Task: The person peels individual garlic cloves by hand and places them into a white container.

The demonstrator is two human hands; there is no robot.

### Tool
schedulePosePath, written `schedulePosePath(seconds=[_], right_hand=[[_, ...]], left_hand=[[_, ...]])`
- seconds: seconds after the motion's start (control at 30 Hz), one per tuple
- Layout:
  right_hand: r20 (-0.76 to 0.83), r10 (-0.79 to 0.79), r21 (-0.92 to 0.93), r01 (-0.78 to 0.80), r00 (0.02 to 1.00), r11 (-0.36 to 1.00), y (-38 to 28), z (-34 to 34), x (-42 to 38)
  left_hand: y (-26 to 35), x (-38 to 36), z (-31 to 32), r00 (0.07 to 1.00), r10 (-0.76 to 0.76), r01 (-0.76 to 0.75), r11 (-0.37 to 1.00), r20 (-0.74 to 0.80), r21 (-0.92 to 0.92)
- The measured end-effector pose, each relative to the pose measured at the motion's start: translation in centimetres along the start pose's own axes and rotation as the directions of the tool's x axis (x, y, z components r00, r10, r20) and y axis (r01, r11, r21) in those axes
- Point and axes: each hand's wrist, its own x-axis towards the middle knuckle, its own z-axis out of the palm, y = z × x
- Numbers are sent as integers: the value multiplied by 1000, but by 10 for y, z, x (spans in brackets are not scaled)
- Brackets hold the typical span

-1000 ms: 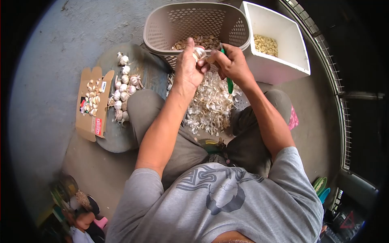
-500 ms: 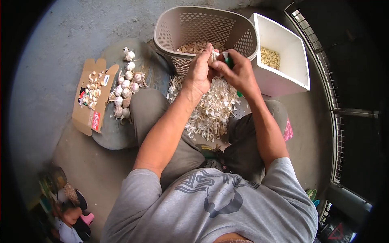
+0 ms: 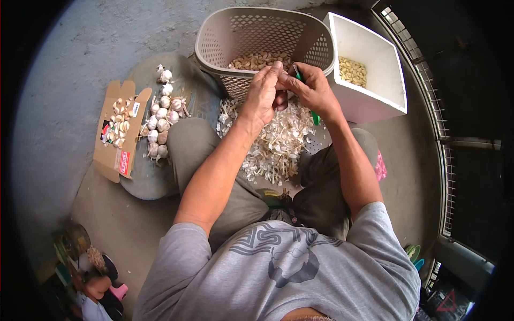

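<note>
My left hand [image 3: 262, 96] is closed, fingers bent around garlic that is almost wholly hidden at this moment. Pressed against its fingertips are the thumb and fingers of my right hand [image 3: 316, 92], which also grips a small green-handled knife [image 3: 316, 118]. The handle sticks out below the palm, and a bit of green and metal shows by the index finger. Both hands are in front of the tall brown perforated basket [image 3: 214, 59], which has garlic cloves [image 3: 259, 60] inside. Below them lies a heap of garlic skins [image 3: 276, 144].
To the right of the basket stands a white foam box [image 3: 375, 99] with peeled cloves [image 3: 352, 72]. Whole garlic bulbs [image 3: 163, 115] lie on a round grey surface [image 3: 144, 184] at left, beside a cardboard box [image 3: 110, 160] holding loose cloves. A metal grille [image 3: 436, 107] runs along the right.
The whitish garlic that showed between my hands is now mostly covered by my fingers. My right hand has turned slightly, showing more of the green handle. The whole view has shifted a little.
</note>
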Motion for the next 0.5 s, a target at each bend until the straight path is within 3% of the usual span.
schedulePosePath(seconds=[0.1, 0.13, 0.23, 0.3, 0.37, 0.43, 0.5], right_hand=[[-51, -54, -230, 41, 997, 972, 8, -1, 3], [-66, -121, -213, 104, 991, 972, 8, 2, 0], [-129, 77, -192, -101, 989, 976, 1, -2, -4], [-143, 129, 38, -125, 981, 991, -1, 5, -8], [-144, 152, 232, -116, 978, 966, 0, 8, -7], [28, 191, 77, -193, 981, 978, 1, -9, -3], [-141, 143, 38, -139, 980, 990, -1, -15, 5]], left_hand=[[-1, -3, 2, 999, 32, -32, 999, -21, 15], [-1, -3, 2, 999, 49, -48, 999, -22, 19], [13, -3, 2, 988, 154, -156, 980, -27, -126], [24, 3, -4, 969, 239, -245, 963, -70, -109], [24, 10, -19, 975, 216, -220, 965, -45, -145], [24, 11, -24, 990, 142, -142, 972, -10, -189], [27, 12, -23, 996, 93, -93, 978, -10, -187]])
